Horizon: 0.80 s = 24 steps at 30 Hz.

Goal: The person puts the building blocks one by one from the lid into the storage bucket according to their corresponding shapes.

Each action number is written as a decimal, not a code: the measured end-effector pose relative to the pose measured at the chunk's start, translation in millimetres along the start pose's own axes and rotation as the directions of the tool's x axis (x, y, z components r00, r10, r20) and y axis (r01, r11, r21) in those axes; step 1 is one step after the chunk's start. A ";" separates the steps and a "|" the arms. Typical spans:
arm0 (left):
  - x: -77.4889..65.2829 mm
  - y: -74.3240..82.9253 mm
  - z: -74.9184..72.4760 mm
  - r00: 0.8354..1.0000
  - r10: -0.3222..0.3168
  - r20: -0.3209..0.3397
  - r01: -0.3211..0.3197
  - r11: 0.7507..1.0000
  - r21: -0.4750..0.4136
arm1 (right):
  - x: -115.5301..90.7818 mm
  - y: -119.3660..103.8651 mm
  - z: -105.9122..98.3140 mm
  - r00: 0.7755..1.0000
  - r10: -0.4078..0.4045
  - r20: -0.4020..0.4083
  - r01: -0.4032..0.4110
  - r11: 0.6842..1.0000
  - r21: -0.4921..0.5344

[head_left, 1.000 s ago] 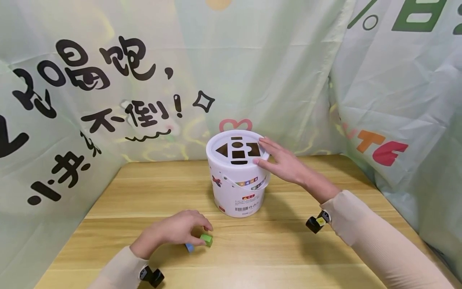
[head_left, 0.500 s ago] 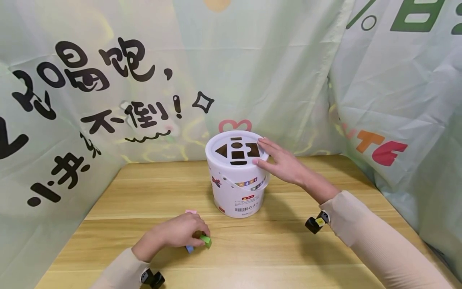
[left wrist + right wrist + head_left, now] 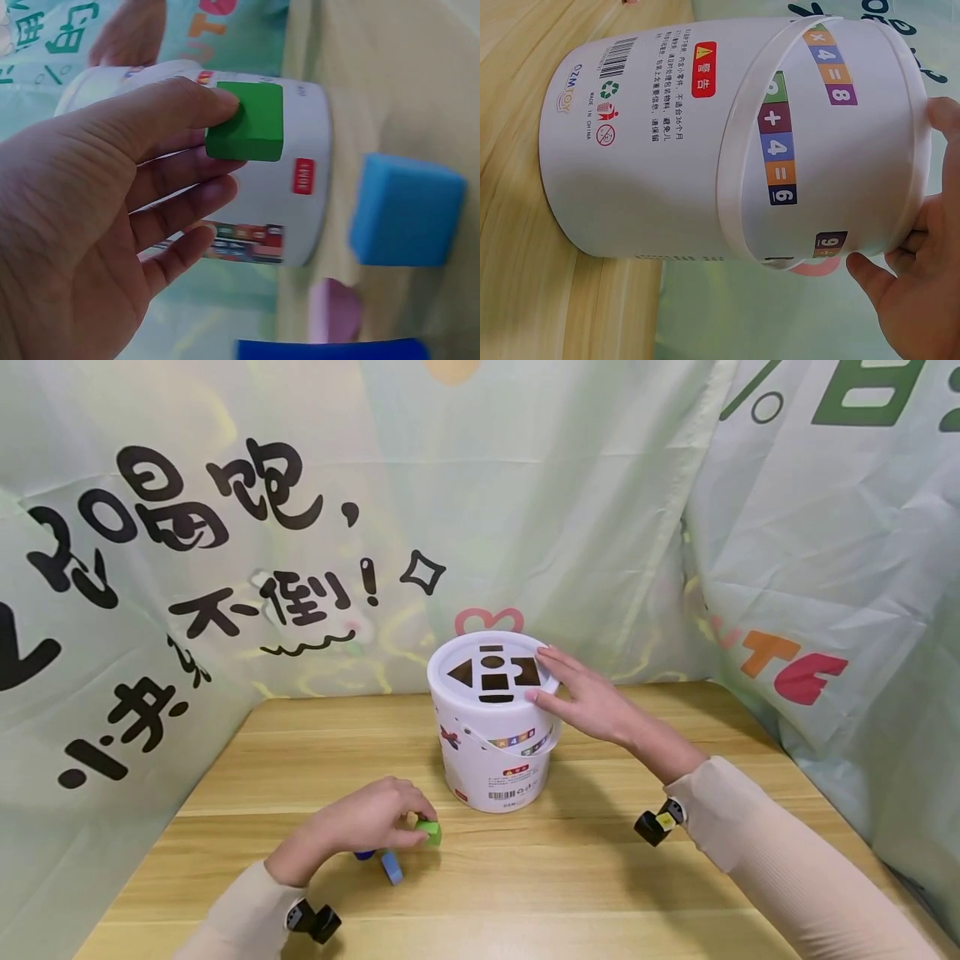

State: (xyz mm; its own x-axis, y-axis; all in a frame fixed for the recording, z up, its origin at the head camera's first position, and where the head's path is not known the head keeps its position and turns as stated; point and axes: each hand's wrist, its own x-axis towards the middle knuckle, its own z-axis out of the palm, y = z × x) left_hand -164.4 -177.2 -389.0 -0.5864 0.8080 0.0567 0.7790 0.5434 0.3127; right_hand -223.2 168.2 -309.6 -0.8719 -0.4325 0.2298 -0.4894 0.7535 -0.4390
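My left hand (image 3: 381,817) pinches a green toy block (image 3: 255,124) between thumb and fingertips, held up over the table in front of the bucket. The other fingers stretch out loosely in the left wrist view. A white toy bucket (image 3: 491,760) stands upright, its lid (image 3: 450,689) cut with shaped holes, among them a triangle, a circle and a square. On the lid's right edge rests my right hand (image 3: 588,700), thumb toward the front and fingers spread along the rim. The right wrist view shows fingers (image 3: 870,277) against the bucket's upper side.
Below the left hand lie a light blue block (image 3: 392,867) and a dark blue piece (image 3: 364,855), partly hidden. A pink block (image 3: 336,311) lies near them. The bucket's white handle (image 3: 739,172) hangs down its side. Printed cloth (image 3: 562,527) encloses the wooden table (image 3: 570,893).
The left hand has closed thumb and fingers on the green block and raised it from the table. More of the blue pieces shows beneath. The right hand and bucket have stayed put.
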 end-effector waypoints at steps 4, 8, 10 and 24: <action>2.2 4.8 -14.4 0.998 0.031 -0.063 -0.028 0.999 0.040 | -0.3 -1.1 -0.1 1.000 -0.007 -0.001 0.007 1.000 -0.002; 5.7 11.9 -31.8 0.993 0.053 -0.106 -0.050 0.998 0.033 | -1.3 -0.6 -0.8 1.000 -0.020 0.000 0.020 1.000 0.001; 7.6 14.8 -40.8 0.989 0.077 -0.125 -0.073 0.997 0.039 | -1.3 0.0 -1.5 1.000 -0.030 -0.002 0.030 1.000 -0.010; 24.9 30.2 -90.8 0.963 0.202 -0.175 -0.176 0.972 0.158 | 1.4 -2.1 -7.4 1.000 -0.003 0.021 0.005 0.995 -0.101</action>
State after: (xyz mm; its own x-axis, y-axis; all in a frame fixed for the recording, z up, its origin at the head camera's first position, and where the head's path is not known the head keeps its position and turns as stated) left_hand -175.6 -161.2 -292.1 -0.4462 0.8486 0.2842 0.8950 0.4221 0.1445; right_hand -223.5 169.7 -301.9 -0.8698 -0.4452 0.2126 -0.4932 0.7974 -0.3477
